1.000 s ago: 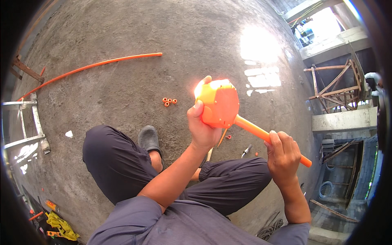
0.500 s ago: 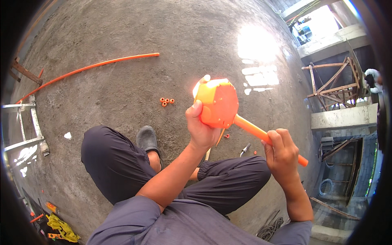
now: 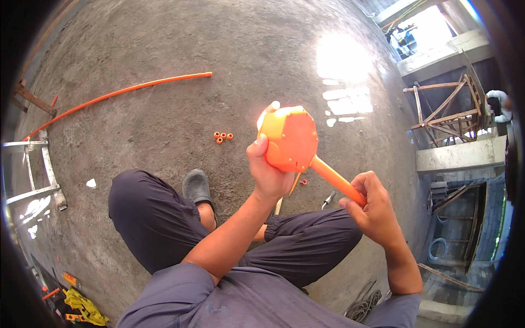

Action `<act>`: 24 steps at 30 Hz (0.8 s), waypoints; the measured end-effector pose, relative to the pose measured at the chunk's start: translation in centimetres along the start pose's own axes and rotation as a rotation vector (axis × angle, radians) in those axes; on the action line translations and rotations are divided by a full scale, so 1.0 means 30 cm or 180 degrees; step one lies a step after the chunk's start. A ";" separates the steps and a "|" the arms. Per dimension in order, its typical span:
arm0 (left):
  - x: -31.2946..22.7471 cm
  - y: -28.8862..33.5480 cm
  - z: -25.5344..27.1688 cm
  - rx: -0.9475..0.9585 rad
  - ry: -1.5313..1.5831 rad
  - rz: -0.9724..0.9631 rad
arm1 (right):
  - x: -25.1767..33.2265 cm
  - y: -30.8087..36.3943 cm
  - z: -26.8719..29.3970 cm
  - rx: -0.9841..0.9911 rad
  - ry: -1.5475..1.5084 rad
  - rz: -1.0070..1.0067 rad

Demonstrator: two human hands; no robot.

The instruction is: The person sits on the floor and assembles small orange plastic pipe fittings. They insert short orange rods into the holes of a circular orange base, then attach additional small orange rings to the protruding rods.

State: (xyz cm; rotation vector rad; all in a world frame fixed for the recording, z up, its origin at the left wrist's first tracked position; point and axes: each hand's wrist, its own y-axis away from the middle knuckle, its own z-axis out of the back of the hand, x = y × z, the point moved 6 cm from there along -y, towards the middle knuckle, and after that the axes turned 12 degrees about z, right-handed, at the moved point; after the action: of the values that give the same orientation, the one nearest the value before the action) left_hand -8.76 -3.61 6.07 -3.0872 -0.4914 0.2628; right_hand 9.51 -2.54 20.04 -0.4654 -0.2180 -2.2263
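My left hand (image 3: 269, 164) is wrapped round an orange octagonal electrical junction box (image 3: 299, 139), held up in front of me. Out of its lower right side runs a short orange conduit pipe (image 3: 336, 179). My right hand (image 3: 374, 210) is closed on the pipe's outer part, its thumb and fingers round it. The pipe's far end is hidden in that hand. Whether the pipe sits fully inside the box I cannot tell.
Several small orange fittings (image 3: 221, 136) lie on the rough concrete floor, beyond my clog (image 3: 197, 187). A long orange conduit (image 3: 126, 90) stretches left. A dark-handled tool (image 3: 329, 200) lies near my right knee. Ladder-like metal frame (image 3: 46, 169) at left; yellow cloth (image 3: 85, 306) lower left.
My right hand has shifted its grip toward the pipe's outer end, which stuck out past it before and is now hidden. The pipe slants more steeply. Box and left hand barely moved.
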 end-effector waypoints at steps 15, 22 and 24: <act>0.016 0.004 0.012 -0.0073 -0.0044 0.0031 | -0.029 0.010 -0.017 0.0069 -0.0786 -0.0626; 0.025 0.005 0.021 -0.0190 -0.0046 -0.0035 | 0.073 0.017 -0.034 -0.0617 0.1911 0.1065; 0.034 0.010 0.027 -0.0169 -0.0045 0.0024 | 0.041 0.013 -0.027 -0.0384 0.1022 0.0583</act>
State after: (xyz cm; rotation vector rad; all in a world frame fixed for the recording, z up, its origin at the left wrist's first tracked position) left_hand -7.85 -3.59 5.09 -3.1415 -0.4953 0.2764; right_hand 8.88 -3.90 19.79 -0.1777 0.1242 -2.1042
